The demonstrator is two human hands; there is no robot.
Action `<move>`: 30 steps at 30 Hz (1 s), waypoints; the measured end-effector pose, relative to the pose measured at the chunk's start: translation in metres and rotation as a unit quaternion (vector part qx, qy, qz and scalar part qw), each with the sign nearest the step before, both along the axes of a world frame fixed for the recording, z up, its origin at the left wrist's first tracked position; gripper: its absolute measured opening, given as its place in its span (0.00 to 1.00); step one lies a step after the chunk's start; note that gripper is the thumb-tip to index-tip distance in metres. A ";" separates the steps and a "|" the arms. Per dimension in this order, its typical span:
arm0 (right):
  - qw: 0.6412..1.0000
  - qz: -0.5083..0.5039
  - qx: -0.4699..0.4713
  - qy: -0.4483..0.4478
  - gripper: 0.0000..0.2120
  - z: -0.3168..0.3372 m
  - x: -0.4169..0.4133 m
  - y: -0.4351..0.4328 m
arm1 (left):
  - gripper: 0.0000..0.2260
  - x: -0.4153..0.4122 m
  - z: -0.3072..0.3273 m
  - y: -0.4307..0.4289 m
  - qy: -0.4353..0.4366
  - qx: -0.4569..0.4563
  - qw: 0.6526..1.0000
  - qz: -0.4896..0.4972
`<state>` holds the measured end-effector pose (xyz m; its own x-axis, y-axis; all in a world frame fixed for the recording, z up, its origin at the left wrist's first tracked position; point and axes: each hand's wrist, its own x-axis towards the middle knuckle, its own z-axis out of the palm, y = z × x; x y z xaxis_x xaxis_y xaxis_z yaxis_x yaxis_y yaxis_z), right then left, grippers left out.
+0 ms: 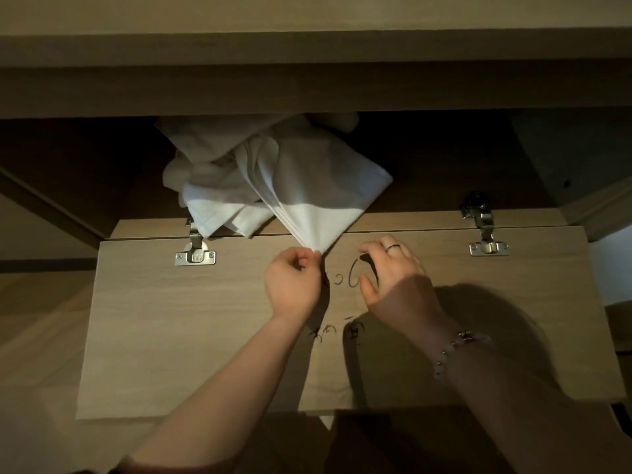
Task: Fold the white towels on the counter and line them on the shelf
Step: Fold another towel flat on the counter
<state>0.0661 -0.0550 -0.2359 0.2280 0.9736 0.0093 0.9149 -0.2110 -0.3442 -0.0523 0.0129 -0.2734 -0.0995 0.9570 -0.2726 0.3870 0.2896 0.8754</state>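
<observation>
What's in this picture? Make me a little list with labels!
left hand: pinches a towel corner
right hand: holds nothing, over the door
towel: white, stretched from the pile to the left hand
pile: crumpled white towels, behind the door
door: folded down flat
hinges: two, metal

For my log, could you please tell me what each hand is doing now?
Left hand: pinching the towel corner.
Right hand: open, holding nothing.
</observation>
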 end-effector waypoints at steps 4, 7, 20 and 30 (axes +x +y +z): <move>0.999 0.049 -0.010 -0.005 0.24 -0.005 -0.005 0.002 | 0.11 -0.015 -0.001 -0.023 -0.013 0.049 0.997 -0.061; 0.996 0.091 -0.003 -0.015 0.29 -0.013 -0.010 0.001 | 0.08 -0.023 0.002 -0.036 -0.011 0.070 0.991 -0.118; 0.981 0.109 0.162 0.007 0.16 -0.015 -0.022 -0.013 | 0.06 -0.038 0.032 -0.022 -0.145 -0.004 0.988 -0.049; 0.976 0.166 0.138 0.010 0.17 -0.009 -0.030 -0.041 | 0.20 -0.026 0.047 0.026 0.070 0.086 0.989 -0.101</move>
<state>0.0361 -0.0965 -0.2453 -0.0976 0.9547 0.2811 0.9095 0.2003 -0.3644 -0.0780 0.0390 -0.2260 0.0737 0.9922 -0.1007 0.5431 0.0448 0.8385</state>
